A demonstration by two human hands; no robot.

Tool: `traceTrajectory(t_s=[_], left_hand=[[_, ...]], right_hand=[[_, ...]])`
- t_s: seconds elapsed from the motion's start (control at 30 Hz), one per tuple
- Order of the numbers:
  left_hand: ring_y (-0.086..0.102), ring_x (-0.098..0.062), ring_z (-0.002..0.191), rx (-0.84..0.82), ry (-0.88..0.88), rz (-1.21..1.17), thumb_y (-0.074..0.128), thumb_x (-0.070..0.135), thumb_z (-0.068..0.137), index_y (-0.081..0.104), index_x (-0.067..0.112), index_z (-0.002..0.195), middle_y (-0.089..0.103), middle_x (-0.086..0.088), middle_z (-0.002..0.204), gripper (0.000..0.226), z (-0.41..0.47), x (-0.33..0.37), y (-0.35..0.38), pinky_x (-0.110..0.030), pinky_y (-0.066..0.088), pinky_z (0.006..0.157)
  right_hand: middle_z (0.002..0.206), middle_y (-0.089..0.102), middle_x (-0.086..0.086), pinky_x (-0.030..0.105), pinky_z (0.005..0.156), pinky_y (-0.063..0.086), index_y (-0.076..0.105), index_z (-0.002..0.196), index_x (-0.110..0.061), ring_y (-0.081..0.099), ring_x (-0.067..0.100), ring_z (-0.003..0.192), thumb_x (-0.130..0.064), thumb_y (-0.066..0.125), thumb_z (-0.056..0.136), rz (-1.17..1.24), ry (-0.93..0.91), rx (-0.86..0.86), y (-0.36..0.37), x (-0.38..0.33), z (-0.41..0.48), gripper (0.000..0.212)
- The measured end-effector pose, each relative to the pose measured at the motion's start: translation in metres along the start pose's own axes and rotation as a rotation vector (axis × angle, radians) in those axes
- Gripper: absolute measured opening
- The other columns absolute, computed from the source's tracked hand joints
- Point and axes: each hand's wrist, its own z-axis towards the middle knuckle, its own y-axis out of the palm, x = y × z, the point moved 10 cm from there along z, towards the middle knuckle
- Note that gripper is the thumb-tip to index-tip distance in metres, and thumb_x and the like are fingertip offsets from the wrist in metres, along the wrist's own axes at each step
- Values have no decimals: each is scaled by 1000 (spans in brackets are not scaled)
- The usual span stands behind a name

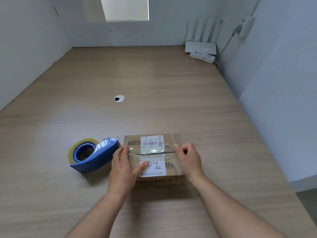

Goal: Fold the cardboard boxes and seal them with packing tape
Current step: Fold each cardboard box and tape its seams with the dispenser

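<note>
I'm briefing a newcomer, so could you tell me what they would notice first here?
A taped box sits near the front of the desk, with the left hand flat on its left side and the right hand curled at its right edge. A blue tape dispenser lies just left of it.

A single wide-angle camera, worn on the person's head, supplies the only view. It faces forward and steeply downward over the near part of the wooden table point(154, 79). The cardboard box point(154, 152) sits low and centred in the frame, close to the lens. The left hand point(123, 170) and right hand point(188, 160) enter from the bottom edge, forearms included. The far wall and the white router point(200, 46) occupy the top of the frame, well apart from the lens.
</note>
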Motion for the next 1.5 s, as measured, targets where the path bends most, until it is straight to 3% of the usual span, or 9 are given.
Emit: traceTrajectory(t_s=[0.1,0.33,0.53,0.8,1.0,1.1,1.2,1.4,1.5], left_hand=[[27,-18,139,-2,-6,-4,69,54,76,24,14,150,23,1,150,95,1,-1,1,-42,32,113],[30,-17,140,2,13,-20,55,64,79,27,14,148,30,-2,152,90,0,2,0,-42,34,111],[58,-27,113,35,-206,149,40,86,66,25,23,134,49,0,137,93,-1,-3,2,-33,38,72],[58,-39,99,199,-309,-34,36,28,99,36,18,122,65,-20,108,25,-2,-19,-9,-39,36,78],[58,-38,108,34,-290,179,23,54,97,21,18,146,63,-16,119,60,10,-16,-6,-41,41,83],[62,-33,108,-81,-275,411,22,84,78,6,13,150,64,-11,118,102,16,-4,3,-38,44,76],[63,-33,104,-97,-299,443,22,85,76,17,6,140,64,-11,117,102,15,-1,12,-36,40,69],[61,-37,104,-92,-307,288,22,63,94,26,10,134,64,-15,116,67,20,-8,11,-38,44,75],[67,-36,94,-250,-264,43,32,53,98,-9,27,151,64,-13,118,72,13,-14,12,-43,56,75]], right_hand=[[84,52,-3,28,61,38,45,82,-17,49,14,74,-57,64,79,-98,2,14,5,1,-5,44],[82,52,2,29,63,31,41,73,-17,47,19,76,-36,63,89,-66,-14,72,3,-1,-3,34],[87,54,5,28,65,31,42,76,-15,47,20,78,-33,61,91,-95,-37,70,6,-4,-3,30],[80,48,-1,28,61,28,36,71,-21,43,17,73,-34,58,91,-116,-56,54,7,-4,-2,34],[93,52,1,29,64,34,41,84,-17,50,23,86,-46,52,92,-290,-35,25,5,-12,-4,32],[119,48,6,38,83,41,42,114,-13,48,26,112,-86,36,67,-625,38,21,15,-20,-9,87],[125,46,8,44,89,40,39,121,-10,44,27,117,-100,23,44,-811,25,74,27,-37,-12,120],[114,52,6,36,79,43,43,111,-13,51,26,108,-70,55,77,-580,5,20,17,-21,19,67],[91,53,-4,31,66,36,46,88,-21,55,22,91,-55,50,90,-453,-93,-12,7,-24,33,34]])
